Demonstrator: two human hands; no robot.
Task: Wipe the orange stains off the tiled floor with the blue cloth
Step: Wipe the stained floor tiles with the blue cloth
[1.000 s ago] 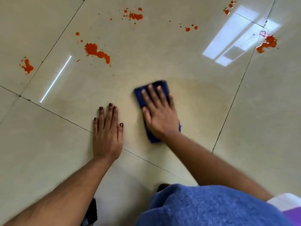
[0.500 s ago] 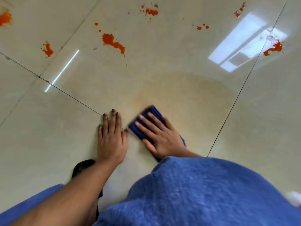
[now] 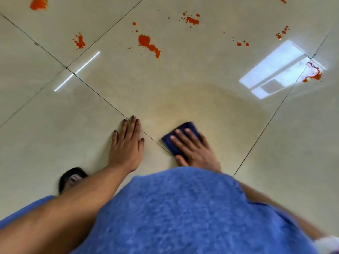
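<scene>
My right hand (image 3: pixel 194 150) presses the folded blue cloth (image 3: pixel 185 129) flat on the cream tiled floor (image 3: pixel 183 74), fingers straight on top of it. My left hand (image 3: pixel 126 143) rests flat on the floor beside it, fingers spread, across a grout line. A faint yellowish smear (image 3: pixel 211 107) spreads on the tile beyond the cloth. Orange stains lie farther off: a large splat (image 3: pixel 148 45), a smaller one (image 3: pixel 80 41), a spatter (image 3: pixel 191 20), dots (image 3: pixel 242 44), a blot (image 3: pixel 314 75) at the right and one at the top left (image 3: pixel 38 3).
My blue fuzzy garment (image 3: pixel 183 213) fills the bottom of the view and hides my right wrist. A dark shoe (image 3: pixel 72 177) shows by my left forearm. A bright window reflection (image 3: pixel 275 70) lies on the tiles at the right.
My right hand has drawn the cloth back toward my body and then a little to the right. The view has tilted down; my left hand stays planted.
</scene>
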